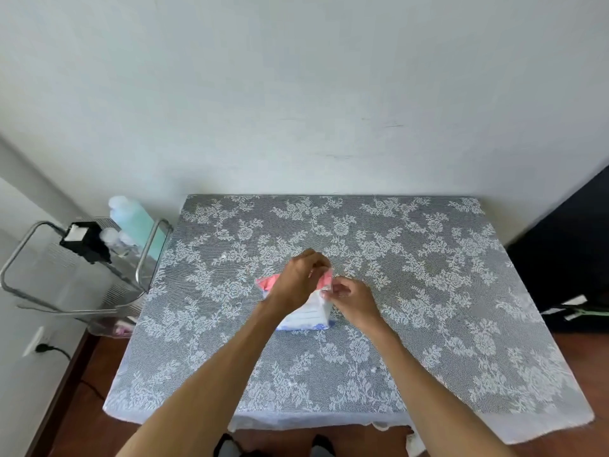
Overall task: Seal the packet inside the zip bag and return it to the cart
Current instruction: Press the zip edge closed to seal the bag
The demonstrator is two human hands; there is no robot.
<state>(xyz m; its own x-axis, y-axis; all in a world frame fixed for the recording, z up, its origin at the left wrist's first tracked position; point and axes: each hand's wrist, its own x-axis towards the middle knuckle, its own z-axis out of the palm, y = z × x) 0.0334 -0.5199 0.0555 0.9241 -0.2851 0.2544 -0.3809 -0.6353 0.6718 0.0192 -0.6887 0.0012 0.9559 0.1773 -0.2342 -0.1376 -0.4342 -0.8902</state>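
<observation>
A clear zip bag [309, 316] lies near the middle of the lace-covered table [428, 291], with a white and blue packet showing through its near half. A pink band [268, 282] runs along the bag's far end. My left hand [301, 280] covers that far end, fingers pinched at its top right corner. My right hand [354, 300] pinches the bag's right edge just beside it. The two hands almost touch. The metal cart [75, 275] stands off the table's left side.
On the cart sit a tall pale green bottle [138, 225], a black device [85, 240] and small clear containers. A lower cart shelf holds clear items. A dark cabinet [573, 252] stands right of the table. A wall socket with a cord [39, 344] is at lower left.
</observation>
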